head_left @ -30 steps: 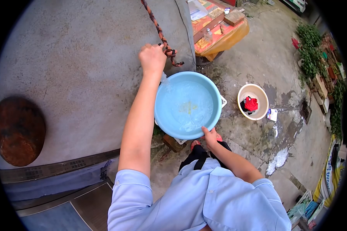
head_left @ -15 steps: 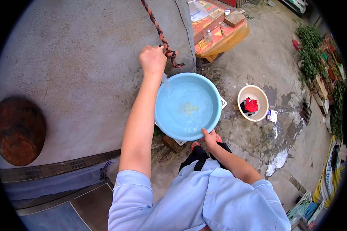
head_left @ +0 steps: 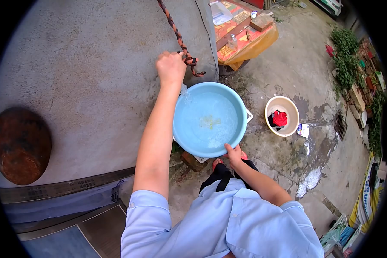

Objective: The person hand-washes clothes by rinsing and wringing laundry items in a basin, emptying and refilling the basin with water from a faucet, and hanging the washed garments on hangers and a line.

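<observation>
My left hand is closed at the wall, beside the lower end of an orange-and-black wrapped pipe. A dark bit of a tap handle shows at its fingers; the rest of the tap is hidden. Water runs down from under this hand into a light blue basin, stirring the surface. The basin holds clear water over a faint yellow print on its bottom. On the basin's near rim, my right hand grips with the thumb over the edge. A white stand pokes out under the basin.
A cream bucket with red and black cloth stands on the wet concrete, a white-and-purple packet beside it. A cloth-covered table is at the back. A rusty round object lies left; plants line the right.
Both hands keep their places. Water still runs into the basin, and its ripples have shifted, blurring the print on the bottom.
</observation>
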Demonstrator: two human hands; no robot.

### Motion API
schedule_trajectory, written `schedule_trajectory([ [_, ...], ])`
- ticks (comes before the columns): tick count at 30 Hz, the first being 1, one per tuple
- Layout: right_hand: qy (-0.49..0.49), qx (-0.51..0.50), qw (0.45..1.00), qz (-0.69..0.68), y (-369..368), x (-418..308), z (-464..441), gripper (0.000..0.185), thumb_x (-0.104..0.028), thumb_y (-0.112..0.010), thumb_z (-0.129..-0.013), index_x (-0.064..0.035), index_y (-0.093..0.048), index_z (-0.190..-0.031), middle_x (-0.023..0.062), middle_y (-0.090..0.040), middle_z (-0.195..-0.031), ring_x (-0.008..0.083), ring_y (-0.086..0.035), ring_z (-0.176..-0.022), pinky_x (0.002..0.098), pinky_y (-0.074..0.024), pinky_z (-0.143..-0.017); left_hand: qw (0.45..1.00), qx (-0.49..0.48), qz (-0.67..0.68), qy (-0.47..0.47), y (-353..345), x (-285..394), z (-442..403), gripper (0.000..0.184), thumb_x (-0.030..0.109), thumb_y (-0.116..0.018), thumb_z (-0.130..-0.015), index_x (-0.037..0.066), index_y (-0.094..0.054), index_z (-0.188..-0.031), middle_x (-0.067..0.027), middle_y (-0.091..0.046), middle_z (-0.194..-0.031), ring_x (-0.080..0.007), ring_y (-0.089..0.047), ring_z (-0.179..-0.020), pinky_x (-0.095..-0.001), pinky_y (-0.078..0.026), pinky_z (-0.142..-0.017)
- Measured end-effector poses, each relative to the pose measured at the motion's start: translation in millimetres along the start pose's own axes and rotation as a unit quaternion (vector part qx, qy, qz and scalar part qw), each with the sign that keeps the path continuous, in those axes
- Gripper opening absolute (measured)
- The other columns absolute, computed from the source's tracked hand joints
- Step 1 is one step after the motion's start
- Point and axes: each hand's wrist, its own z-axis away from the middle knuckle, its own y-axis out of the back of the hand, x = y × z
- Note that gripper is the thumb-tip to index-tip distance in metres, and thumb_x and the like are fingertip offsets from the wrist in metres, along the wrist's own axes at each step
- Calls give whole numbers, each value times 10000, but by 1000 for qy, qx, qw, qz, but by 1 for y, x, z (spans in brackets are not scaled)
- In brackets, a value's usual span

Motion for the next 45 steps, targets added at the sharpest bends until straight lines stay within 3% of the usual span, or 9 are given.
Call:
schedule_trajectory([
  [4,3,2,1000,-7,-1,-2,2,356,-166,-610,-843,-35,-477,-1147,94,-612,-984,171,-619,-761,265,-505,-538,1000,2,0,2,0,0,0,302,304,-560,-855,76,-674,-693,-99,-614,-734,-224,-606,-694,-315,-491,-538],
  [6,-3,0,1000,-13,-1,-2,1,354,-158,-608,-845,-36,-477,-1151,94,-613,-985,171,-620,-763,266,-507,-541,1000,16,19,2,0,-1,0,323,317,-568,-848,55,-683,-699,-136,-632,-722,-271,-639,-662,-352,-512,-541],
  [10,1,-6,1000,-17,-1,-2,1,348,-151,-606,-847,-35,-478,-1148,94,-614,-989,174,-622,-771,270,-510,-546,1000,14,18,2,0,0,0,326,318,-567,-849,53,-683,-699,-137,-633,-726,-272,-639,-663,-352,-513,-547],
  [12,-1,-6,1000,-14,-1,-1,1,346,-150,-606,-848,-37,-478,-1149,95,-614,-996,177,-624,-779,274,-512,-547,1000,9,2,-1,-1,0,0,303,304,-560,-857,78,-674,-689,-99,-614,-737,-220,-606,-687,-309,-493,-538],
  [16,1,-4,1000,-16,-1,-2,2,347,-152,-606,-849,-40,-478,-1151,96,-614,-1000,180,-625,-784,277,-514,-549,1000,5,11,3,0,-1,0,323,321,-548,-865,73,-685,-710,-108,-621,-750,-236,-616,-702,-325,-500,-559],
  [18,3,-1,1000,-14,-1,0,1,351,-151,-605,-849,-45,-476,-1157,97,-613,-999,181,-625,-785,278,-516,-551,994,-62,81,40,10,-2,-2,398,363,-505,-886,36,-694,-758,-159,-638,-792,-322,-634,-748,-405,-504,-658],
  [24,8,-3,1000,-16,-2,1,2,366,-144,-607,-841,-30,-468,-1159,106,-613,-996,188,-629,-779,279,-524,-552,982,-122,110,96,27,-1,-1,474,423,-434,-915,45,-705,-824,-186,-633,-901,-349,-610,-885,-446,-476,-760],
  [40,11,-16,999,-31,1,6,-3,352,-138,-603,-845,-25,-470,-1151,112,-613,-997,205,-637,-785,302,-540,-559,984,-135,94,72,24,-2,-5,493,429,-420,-919,36,-701,-823,-181,-642,-898,-352,-620,-874,-447,-484,-743],
  [45,2,-3,1000,-28,-1,4,-3,351,-141,-604,-845,-26,-470,-1148,110,-613,-998,202,-637,-783,293,-537,-554,981,-166,96,19,20,-20,-15,502,445,-399,-924,54,-697,-822,-177,-657,-857,-369,-638,-815,-462,-490,-712],
])
